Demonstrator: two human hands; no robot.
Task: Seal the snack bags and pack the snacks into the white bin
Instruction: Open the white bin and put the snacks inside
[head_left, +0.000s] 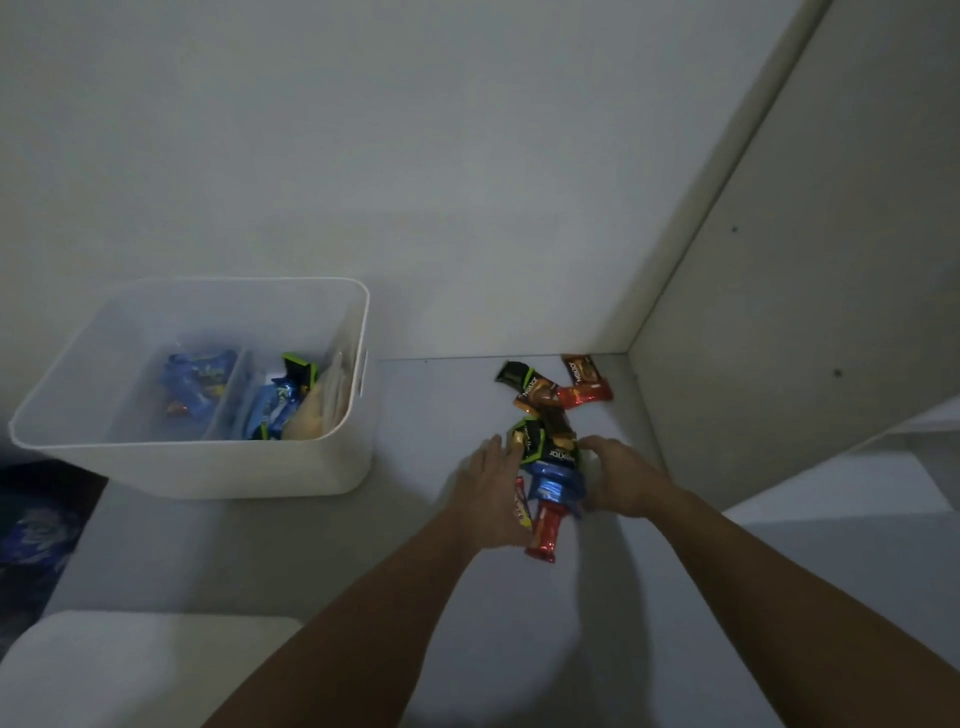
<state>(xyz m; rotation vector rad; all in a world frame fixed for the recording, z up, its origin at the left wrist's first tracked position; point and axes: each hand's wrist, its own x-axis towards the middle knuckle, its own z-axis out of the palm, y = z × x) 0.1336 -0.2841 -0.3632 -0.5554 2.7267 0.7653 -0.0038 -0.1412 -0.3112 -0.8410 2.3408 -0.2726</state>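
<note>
- We see a small heap of snacks (549, 462) on the white shelf (426, 571), between the two hands and well to the right of the bin.
- The left hand (493, 493) is at the left side of the heap, fingers loosely spread and touching the packets; a red-yellow packet (521, 503) lies against its palm.
- The right hand (621, 475) is cupped against the right side of the heap, fingers half curled. The two hands press the heap from both sides; we cannot tell if the heap is lifted or lies on the shelf.
- In the heap we make out a black-green packet (530, 439), a blue wrapper (556, 486) and a red wrapper (544, 532) which sticks out toward the person.
- Behind the heap, more packets lie on the shelf: a black-orange one (524, 384) and a red one (584, 384) near the back corner.
- The white bin (208, 462) stands at the left. It has a divider inside; blue packets (195, 382) are in the left compartment, and blue, green and pale ones in the right.
- A white wall (415, 156) is behind, a side panel (805, 286) at the right.
</note>
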